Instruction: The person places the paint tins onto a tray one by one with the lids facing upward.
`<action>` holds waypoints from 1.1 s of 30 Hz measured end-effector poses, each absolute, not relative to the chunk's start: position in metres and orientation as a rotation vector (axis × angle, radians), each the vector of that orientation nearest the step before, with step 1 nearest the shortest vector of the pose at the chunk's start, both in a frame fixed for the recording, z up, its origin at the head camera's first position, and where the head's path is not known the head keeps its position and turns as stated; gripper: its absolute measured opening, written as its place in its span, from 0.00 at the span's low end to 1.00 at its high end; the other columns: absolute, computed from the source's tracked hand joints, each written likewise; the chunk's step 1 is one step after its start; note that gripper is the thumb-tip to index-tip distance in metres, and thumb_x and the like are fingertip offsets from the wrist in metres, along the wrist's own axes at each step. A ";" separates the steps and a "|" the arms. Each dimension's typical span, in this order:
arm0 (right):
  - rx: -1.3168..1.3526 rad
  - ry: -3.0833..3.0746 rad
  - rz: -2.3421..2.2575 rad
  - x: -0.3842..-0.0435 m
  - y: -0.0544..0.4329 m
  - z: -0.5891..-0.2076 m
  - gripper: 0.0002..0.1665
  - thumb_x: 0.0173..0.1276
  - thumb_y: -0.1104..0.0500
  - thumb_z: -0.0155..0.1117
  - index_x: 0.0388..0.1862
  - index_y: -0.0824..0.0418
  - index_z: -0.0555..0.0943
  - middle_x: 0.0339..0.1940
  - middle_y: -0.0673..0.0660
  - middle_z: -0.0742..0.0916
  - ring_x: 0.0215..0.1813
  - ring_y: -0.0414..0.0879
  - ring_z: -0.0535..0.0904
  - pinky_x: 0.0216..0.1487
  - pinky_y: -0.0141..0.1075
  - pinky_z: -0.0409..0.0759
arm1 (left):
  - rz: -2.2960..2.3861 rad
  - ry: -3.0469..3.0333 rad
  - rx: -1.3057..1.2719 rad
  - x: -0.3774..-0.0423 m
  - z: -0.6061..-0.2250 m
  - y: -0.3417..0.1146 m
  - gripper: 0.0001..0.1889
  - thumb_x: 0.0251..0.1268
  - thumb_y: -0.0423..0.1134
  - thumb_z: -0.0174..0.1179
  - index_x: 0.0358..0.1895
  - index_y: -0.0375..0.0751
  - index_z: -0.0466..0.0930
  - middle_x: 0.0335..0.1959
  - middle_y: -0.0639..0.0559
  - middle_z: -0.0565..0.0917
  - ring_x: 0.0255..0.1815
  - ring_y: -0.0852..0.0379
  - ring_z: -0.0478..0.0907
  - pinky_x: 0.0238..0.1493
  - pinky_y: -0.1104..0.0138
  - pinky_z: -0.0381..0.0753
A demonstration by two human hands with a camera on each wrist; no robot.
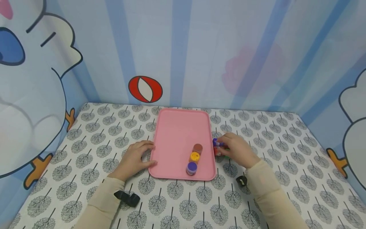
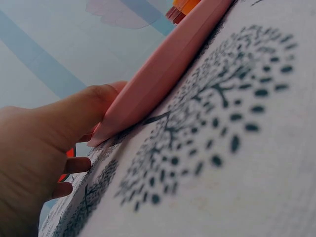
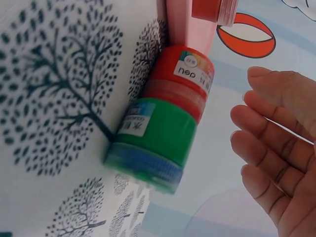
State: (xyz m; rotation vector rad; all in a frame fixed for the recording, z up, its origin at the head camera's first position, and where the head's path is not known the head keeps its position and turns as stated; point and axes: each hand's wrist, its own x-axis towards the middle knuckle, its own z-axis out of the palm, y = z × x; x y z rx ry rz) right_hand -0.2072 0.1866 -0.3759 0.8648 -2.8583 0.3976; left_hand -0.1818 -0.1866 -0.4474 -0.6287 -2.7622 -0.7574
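Observation:
A pink tray (image 1: 180, 136) lies on the cloth. My left hand (image 1: 134, 159) touches its left rim, thumb on the edge; in the left wrist view the thumb lies over the rim and the other fingers sit lower, outside the tray. Beside the tray's right edge are a purple paint jar (image 1: 217, 143), a red paint jar (image 3: 180, 74) and a green paint jar (image 3: 160, 128). The red and green ones lie on their sides, end to end. Above them is my right hand (image 1: 234, 149), fingers loosely bent; the right wrist view shows nothing between them.
On the tray's right part, a brown-lidded jar (image 1: 197, 148), a yellow-lidded jar (image 1: 195, 157) and a purple-lidded jar (image 1: 192, 168) form a slanting row. The tree-print cloth (image 1: 94, 171) covers the table. A printed curtain (image 1: 197, 63) hangs behind it.

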 end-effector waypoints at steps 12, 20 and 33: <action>0.805 -2.867 0.388 -0.205 0.198 -0.383 0.18 0.56 0.58 0.73 0.44 0.63 0.83 0.38 0.56 0.86 0.43 0.50 0.81 0.51 0.47 0.82 | -0.764 -2.768 -0.626 -0.179 -0.444 -0.186 0.30 0.47 0.51 0.72 0.53 0.39 0.80 0.60 0.46 0.79 0.63 0.43 0.73 0.65 0.47 0.69; 0.764 -2.885 0.362 -0.203 0.200 -0.390 0.19 0.56 0.54 0.73 0.44 0.61 0.84 0.38 0.54 0.86 0.44 0.49 0.80 0.51 0.45 0.82 | -0.766 -2.780 -0.617 -0.178 -0.444 -0.186 0.30 0.48 0.51 0.72 0.54 0.39 0.79 0.60 0.45 0.78 0.64 0.43 0.72 0.65 0.48 0.69; 0.780 -2.859 0.301 -0.205 0.200 -0.396 0.19 0.52 0.55 0.75 0.42 0.61 0.84 0.35 0.53 0.85 0.41 0.48 0.80 0.48 0.44 0.82 | -0.755 -2.771 -0.630 -0.181 -0.447 -0.187 0.30 0.48 0.51 0.72 0.54 0.40 0.79 0.60 0.47 0.78 0.64 0.44 0.72 0.65 0.47 0.69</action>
